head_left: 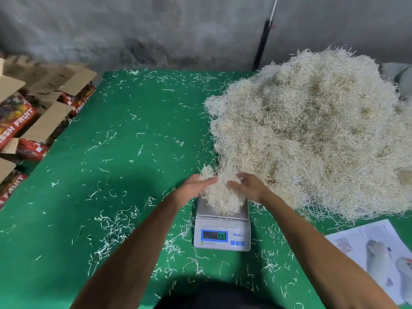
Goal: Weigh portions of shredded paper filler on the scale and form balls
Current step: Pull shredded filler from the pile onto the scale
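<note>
Low in the frame, the left hand [196,186] and right hand [248,186] are cupping a clump of paper shreds [223,195] between them over the scale [222,226] on the green table [111,175], the big pile [312,134] lying right

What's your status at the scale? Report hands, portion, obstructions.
Left hand and right hand cup a shredded paper portion over the scale platform. Display lit, digits blurred. Big filler pile alongside, nothing blocking.

Scale [222,233]: near centre of table [133,152]
Filler pile [316,134]: far right of scale
Clump [223,195]: apparently over scale platform
Boxes [33,112]: far left
Printed sheet [379,253]: near right
</note>
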Demonstrator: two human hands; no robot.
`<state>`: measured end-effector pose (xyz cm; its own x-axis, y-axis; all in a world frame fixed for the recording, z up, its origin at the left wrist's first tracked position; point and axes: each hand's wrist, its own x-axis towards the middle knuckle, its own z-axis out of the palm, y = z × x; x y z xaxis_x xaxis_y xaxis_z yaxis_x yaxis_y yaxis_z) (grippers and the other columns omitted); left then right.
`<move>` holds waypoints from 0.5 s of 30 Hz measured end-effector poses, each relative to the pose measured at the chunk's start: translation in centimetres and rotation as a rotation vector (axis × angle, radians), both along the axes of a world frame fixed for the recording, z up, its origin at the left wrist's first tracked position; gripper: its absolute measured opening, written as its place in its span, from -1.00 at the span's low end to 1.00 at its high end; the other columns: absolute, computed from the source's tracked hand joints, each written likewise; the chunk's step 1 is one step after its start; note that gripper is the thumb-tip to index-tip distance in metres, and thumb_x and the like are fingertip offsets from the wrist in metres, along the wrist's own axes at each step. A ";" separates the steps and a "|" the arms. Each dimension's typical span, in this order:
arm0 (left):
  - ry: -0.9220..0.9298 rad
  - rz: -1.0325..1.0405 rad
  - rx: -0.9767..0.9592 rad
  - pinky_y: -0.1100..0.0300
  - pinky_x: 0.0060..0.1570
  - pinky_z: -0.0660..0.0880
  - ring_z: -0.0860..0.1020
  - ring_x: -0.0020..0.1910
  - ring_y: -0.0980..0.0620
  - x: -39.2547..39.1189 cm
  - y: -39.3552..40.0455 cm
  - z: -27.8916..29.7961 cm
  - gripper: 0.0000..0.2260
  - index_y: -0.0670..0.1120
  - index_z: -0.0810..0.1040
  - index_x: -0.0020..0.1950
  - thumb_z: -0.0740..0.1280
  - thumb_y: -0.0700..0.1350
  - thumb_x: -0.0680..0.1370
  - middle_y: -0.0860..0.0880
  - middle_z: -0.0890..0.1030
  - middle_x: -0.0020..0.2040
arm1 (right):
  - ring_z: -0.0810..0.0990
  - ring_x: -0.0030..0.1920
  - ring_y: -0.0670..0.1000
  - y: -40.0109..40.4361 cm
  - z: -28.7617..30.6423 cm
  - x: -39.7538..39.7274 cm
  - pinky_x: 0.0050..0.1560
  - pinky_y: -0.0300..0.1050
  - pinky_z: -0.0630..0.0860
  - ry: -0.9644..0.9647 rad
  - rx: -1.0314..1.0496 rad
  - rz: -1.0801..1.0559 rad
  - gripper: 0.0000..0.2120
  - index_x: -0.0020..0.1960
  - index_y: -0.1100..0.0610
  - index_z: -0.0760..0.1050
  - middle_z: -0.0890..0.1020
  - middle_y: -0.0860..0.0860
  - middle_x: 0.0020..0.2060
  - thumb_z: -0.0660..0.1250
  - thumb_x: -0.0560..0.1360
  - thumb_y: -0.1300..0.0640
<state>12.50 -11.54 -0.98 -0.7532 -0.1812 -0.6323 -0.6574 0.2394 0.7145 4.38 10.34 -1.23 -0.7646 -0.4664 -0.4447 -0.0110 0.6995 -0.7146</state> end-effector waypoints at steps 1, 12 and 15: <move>-0.001 -0.018 -0.042 -0.16 0.49 0.24 0.36 0.46 -0.11 0.4 -0.1 -0.4 0.13 0.05 0.16 0.60 0.43 0.56 0.19 -0.06 0.26 0.58 | 0.55 0.38 0.22 0.1 -0.4 0.3 0.48 0.20 0.39 0.018 0.059 0.030 -0.15 0.59 0.20 0.28 0.53 0.25 0.41 0.32 0.54 -0.36; 0.277 0.101 -0.094 0.20 0.17 0.39 0.51 0.17 0.07 1.6 -0.9 0.3 -0.46 -0.06 0.48 0.41 0.26 0.28 0.59 0.07 0.54 0.24 | 0.67 0.11 0.15 1.1 0.5 -0.9 0.25 0.20 0.53 0.388 0.012 -0.225 -0.26 0.19 0.13 0.62 0.70 0.17 0.14 0.01 0.62 -0.47; 0.337 0.148 -0.072 0.14 0.14 0.51 0.58 0.16 0.03 1.9 -0.6 0.8 -0.56 -0.08 0.54 0.34 0.25 0.20 0.63 0.01 0.60 0.19 | 0.66 0.20 0.21 0.9 0.7 -0.8 0.32 0.26 0.49 0.373 -0.006 -0.236 -0.23 0.26 0.15 0.60 0.67 0.20 0.21 0.00 0.61 -0.48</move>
